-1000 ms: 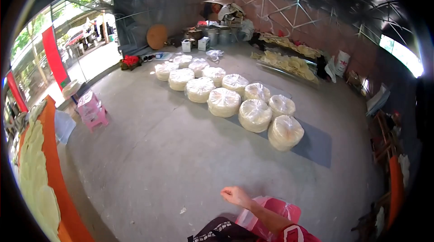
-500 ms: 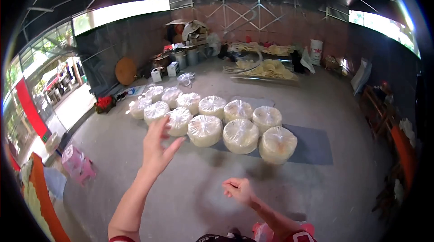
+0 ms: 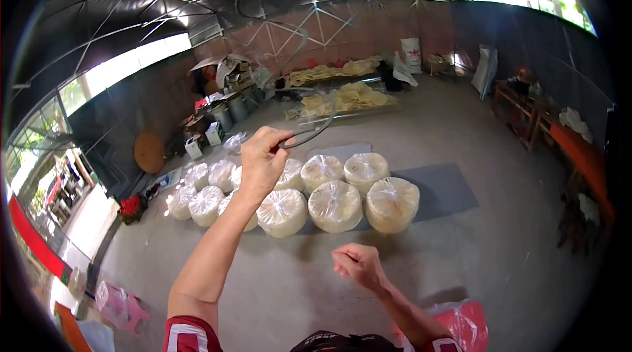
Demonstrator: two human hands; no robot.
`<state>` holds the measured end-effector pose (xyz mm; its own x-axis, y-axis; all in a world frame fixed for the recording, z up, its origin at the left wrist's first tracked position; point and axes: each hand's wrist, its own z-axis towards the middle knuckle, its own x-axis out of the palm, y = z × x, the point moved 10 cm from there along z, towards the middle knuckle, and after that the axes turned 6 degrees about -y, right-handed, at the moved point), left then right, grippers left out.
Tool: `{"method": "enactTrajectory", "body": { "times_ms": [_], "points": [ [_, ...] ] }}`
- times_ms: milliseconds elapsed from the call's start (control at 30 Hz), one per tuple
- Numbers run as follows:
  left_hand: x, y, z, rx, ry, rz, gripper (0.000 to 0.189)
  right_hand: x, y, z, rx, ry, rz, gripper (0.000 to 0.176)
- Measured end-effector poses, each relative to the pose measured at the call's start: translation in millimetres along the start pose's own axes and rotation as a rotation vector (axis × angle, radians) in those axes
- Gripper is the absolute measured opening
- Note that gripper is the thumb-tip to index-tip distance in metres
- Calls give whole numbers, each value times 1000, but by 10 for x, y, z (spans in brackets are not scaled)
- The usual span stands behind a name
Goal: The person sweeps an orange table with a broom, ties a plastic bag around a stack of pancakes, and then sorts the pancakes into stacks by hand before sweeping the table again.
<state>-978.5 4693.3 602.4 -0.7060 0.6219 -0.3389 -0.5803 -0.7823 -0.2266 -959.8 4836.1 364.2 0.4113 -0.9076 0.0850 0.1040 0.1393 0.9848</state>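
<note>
Raised over the bundles, my left hand is closed in a pinch on a thin dark cord. The cord bends up and to the right in a loop; its full run is blurred. Lower down, in front of me, my right hand is loosely curled, and I see nothing in its fingers. Beyond it sit round pale stacks wrapped in clear plastic bags, in two rows on the floor. Their tops are gathered. My left hand and forearm hide parts of several stacks.
A grey mat lies under the stacks. Farther back, pale yellow sheets are piled on a low rack. A pink stool stands at left, a red stool beside me at right. A wooden bench lines the right wall.
My left hand has risen and moved right, from spread fingers to a pinch on the cord. The view has turned right. My right hand stays curled.
</note>
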Motion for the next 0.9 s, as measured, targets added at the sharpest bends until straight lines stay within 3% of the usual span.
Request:
{"method": "enactTrajectory", "body": {
  "times_ms": [133, 233, 367, 467, 700, 900],
  "points": [
    [62, 27, -54, -122, 18, -131, 12, 89, 171, 255, -7, -91, 199, 16],
    [94, 21, -171, -342, 41, -227, 10, 138, 349, 563, -184, -127, 567, 18],
    [139, -41, -283, -613, 21, -440, 9, 125, 658, 824, -234, -169, 941, 25],
    [119, -140, -303, -630, 31, -473, 9, 96, 863, 947, -337, -130, 1138, 25],
    [150, -231, -319, -661, 49, -552, 11, 181, 1080, 979, -452, 61, 1177, 20],
    [215, -295, -323, -667, 60, -563, 11, 79, 1165, 953, -552, 53, 1154, 21]
  ]
}}
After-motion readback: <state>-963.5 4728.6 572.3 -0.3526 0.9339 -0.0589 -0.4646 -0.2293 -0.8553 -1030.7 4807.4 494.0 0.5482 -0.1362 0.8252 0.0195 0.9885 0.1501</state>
